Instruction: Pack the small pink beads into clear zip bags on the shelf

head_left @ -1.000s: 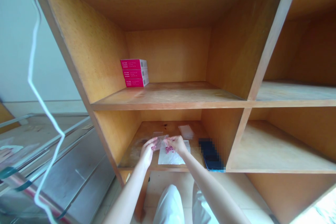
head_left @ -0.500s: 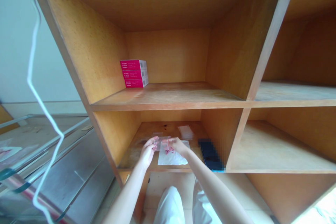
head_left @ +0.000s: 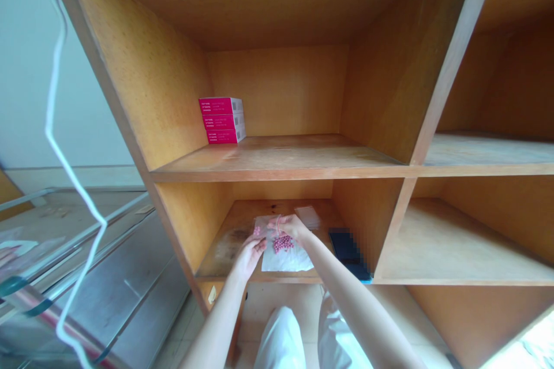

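My right hand (head_left: 291,227) is closed in a pinch on a pink loop of a beaded strand. Its cluster of small pink beads (head_left: 283,243) hangs or lies just below my fingers, over a white sheet (head_left: 288,263); I cannot tell whether it touches the sheet. My left hand (head_left: 249,258) is left of the beads, with fingers bent at the lower edge of a clear plastic bag (head_left: 263,223). A little pink shows at the bag's left side. The tips of my left fingers are too small to make out well.
Three stacked pink boxes (head_left: 222,121) stand on the upper shelf (head_left: 281,153). Behind my right hand lies a clear packet (head_left: 307,217) on the lower shelf (head_left: 223,245). A dark flat object (head_left: 348,253) is at the right. A white cable (head_left: 82,196) hangs at left.
My left hand has moved down and slightly toward me. My right hand has shifted slightly up and back, and the bead cluster now shows spread below it over the white sheet.
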The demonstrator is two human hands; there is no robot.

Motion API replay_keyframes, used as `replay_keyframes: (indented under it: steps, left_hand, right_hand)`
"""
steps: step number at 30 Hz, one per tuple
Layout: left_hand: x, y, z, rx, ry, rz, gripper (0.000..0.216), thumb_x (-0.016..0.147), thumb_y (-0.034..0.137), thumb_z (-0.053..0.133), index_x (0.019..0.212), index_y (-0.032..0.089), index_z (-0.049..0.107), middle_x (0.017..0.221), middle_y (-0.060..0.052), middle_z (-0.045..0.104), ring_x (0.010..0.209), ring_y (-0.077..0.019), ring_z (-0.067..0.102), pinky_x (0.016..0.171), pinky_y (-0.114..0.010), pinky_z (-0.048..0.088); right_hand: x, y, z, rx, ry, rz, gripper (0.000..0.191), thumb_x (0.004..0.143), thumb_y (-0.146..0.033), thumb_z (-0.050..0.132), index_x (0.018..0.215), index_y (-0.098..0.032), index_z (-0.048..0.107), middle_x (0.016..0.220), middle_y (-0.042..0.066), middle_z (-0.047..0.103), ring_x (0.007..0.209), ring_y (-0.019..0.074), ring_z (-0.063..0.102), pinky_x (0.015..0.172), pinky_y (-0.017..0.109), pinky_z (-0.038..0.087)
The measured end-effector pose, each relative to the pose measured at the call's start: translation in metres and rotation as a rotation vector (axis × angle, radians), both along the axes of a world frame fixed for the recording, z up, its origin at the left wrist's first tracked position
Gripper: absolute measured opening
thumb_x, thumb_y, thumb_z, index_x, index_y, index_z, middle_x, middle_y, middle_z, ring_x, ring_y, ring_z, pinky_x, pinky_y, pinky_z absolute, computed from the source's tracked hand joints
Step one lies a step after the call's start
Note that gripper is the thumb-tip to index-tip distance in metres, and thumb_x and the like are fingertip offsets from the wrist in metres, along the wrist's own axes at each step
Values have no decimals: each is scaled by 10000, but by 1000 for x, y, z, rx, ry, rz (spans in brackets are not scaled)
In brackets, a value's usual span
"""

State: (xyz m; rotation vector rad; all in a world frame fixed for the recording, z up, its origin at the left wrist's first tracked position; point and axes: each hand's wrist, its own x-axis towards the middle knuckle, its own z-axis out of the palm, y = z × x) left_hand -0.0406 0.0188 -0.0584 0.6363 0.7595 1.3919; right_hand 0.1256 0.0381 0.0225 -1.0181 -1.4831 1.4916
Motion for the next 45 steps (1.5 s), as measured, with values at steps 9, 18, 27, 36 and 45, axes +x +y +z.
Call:
replay_keyframes:
  steps: [9,18,27,36,45]
  left_hand:
    - [27,-9,26,273,5,-299,512,643,56,616,1115,233,525,1114,-47,599,1074,-209,531,978,-406,364]
    - [29,-11,31,289,-6,-328,562,642,141,663,1158,262,476,1187,-65,548,1035,-226,554,967,-454,357]
    - [28,-4,21,260,-58,-246,425,661,99,647,1052,225,539,1154,-54,576,999,-164,566,925,-337,401]
    - [20,4,10,171,-106,-154,372,670,34,609,995,208,565,1201,-41,554,1134,-157,489,953,-274,388]
    - [17,3,8,111,-142,-176,365,671,-26,581,994,142,560,1165,-95,582,1165,-177,462,1000,-267,352]
  right_hand:
    - [2,-8,4,-165,121,166,302,594,-366,726,745,-118,640,678,56,648,657,176,618,629,325,503]
    - [3,-1,-12,-184,226,184,272,566,-299,744,736,-122,626,660,29,637,630,150,608,624,292,496]
    - [5,-7,-12,-178,176,221,239,620,-304,695,790,-145,642,717,44,663,643,156,617,600,288,497]
    - [26,0,-13,-184,154,108,229,684,-285,650,858,-136,645,840,91,675,681,152,637,690,294,492]
    - [20,17,-61,-17,405,-592,281,724,-376,512,819,-154,655,897,94,677,859,209,623,777,322,461]
